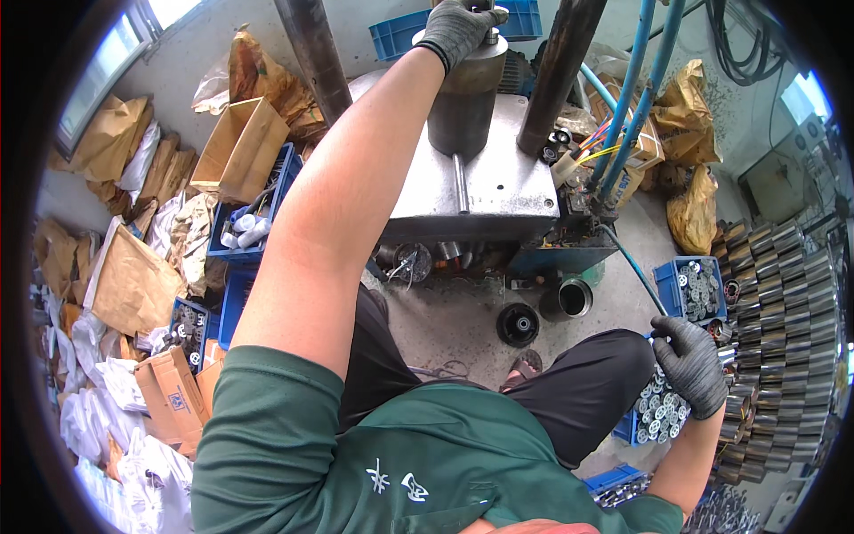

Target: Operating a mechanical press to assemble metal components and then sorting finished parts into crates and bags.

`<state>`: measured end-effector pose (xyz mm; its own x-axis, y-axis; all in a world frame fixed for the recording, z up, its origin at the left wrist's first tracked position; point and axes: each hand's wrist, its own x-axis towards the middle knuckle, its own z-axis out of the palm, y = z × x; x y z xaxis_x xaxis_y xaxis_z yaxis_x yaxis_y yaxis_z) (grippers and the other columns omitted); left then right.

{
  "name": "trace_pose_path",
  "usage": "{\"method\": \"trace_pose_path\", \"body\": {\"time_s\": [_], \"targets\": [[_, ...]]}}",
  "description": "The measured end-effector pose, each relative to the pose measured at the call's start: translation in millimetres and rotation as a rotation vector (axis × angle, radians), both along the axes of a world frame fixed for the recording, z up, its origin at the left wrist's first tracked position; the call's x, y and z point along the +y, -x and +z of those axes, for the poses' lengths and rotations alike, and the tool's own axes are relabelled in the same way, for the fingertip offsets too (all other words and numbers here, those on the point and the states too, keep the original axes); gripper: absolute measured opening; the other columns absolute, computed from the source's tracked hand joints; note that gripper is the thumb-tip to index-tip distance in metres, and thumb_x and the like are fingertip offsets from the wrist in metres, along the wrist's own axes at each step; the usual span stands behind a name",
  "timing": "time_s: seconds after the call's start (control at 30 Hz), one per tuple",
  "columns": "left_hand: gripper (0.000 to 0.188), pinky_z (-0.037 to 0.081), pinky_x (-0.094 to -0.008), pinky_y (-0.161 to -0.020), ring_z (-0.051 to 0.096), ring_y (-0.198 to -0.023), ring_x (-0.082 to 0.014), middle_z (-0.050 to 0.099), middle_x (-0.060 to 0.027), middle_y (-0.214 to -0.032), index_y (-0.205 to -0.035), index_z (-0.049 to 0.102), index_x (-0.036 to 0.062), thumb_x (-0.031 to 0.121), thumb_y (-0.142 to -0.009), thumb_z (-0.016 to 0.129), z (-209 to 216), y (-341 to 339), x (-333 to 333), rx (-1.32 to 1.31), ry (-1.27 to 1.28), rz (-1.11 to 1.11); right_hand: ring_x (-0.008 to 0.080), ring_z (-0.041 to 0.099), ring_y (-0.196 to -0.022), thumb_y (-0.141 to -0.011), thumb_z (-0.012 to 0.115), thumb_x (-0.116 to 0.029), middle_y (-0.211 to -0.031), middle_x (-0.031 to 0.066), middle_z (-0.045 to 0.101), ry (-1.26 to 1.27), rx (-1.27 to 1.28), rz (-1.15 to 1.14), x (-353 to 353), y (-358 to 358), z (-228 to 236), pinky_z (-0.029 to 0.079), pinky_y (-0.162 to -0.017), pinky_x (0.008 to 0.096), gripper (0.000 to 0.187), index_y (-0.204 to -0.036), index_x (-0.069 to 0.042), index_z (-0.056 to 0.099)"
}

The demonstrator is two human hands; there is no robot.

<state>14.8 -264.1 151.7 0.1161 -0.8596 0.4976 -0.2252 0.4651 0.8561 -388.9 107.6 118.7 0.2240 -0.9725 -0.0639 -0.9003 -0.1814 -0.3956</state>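
Observation:
My left hand (455, 34), in a grey glove, reaches to the top of an upright metal cylinder (463, 107) on the press table. Its fingers are closed at a short metal shaft end (492, 36); what they grip is partly hidden. A thin metal rod (460, 182) lies on the steel press table (516, 200) in front of the cylinder. At the right, beside my knee, my right hand (689, 365), also gloved in grey, is wrapped round the end of a long lever (633, 267) that runs down from the press.
Two dark steel columns (313, 58) flank the cylinder. On the floor stand a black round part (518, 325) and a hollow metal tube (567, 300). Blue crates (698, 289) of metal parts and stacked metal cylinders (778, 347) fill the right; cartons (173, 400) and bags crowd the left.

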Motion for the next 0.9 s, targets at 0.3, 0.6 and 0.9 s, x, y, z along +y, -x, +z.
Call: {"method": "trace_pose_path", "body": {"time_s": [0.3,0.6,0.9], "targets": [[0.021,0.050,-0.0282,-0.053,0.062,-0.057,-0.0093,0.068,-0.0024,-0.071,-0.102,0.074,0.0038,0.020,-0.089,0.078,0,2,-1,0.099,-0.058,-0.059,0.0354,0.072,-0.082,-0.086,0.067,-0.016,-0.087,0.0214,0.071,-0.017,-0.003,-0.027,0,-2,-1,0.056,-0.075,0.0418,0.030,-0.111,-0.001,0.070],[0.023,0.052,-0.0276,-0.056,0.063,-0.061,-0.0091,0.069,-0.0027,-0.074,-0.105,0.075,0.0056,0.020,-0.088,0.079,4,2,5,0.005,-0.059,-0.006,0.0245,0.071,-0.082,-0.087,0.070,-0.009,-0.098,0.0183,0.073,-0.042,-0.119,-0.099,-3,13,-12,0.056,-0.073,0.0346,0.032,-0.117,0.003,0.068],[0.025,0.053,-0.0263,-0.057,0.063,-0.062,-0.0088,0.068,-0.0018,-0.076,-0.108,0.074,0.0068,0.021,-0.088,0.079,4,1,0,0.076,-0.094,-0.098,0.0183,0.069,-0.084,-0.090,0.068,-0.005,-0.096,0.0145,0.071,0.182,-0.165,-0.180,-19,7,1,0.055,-0.076,0.0312,0.024,-0.113,0.003,0.067]]}}
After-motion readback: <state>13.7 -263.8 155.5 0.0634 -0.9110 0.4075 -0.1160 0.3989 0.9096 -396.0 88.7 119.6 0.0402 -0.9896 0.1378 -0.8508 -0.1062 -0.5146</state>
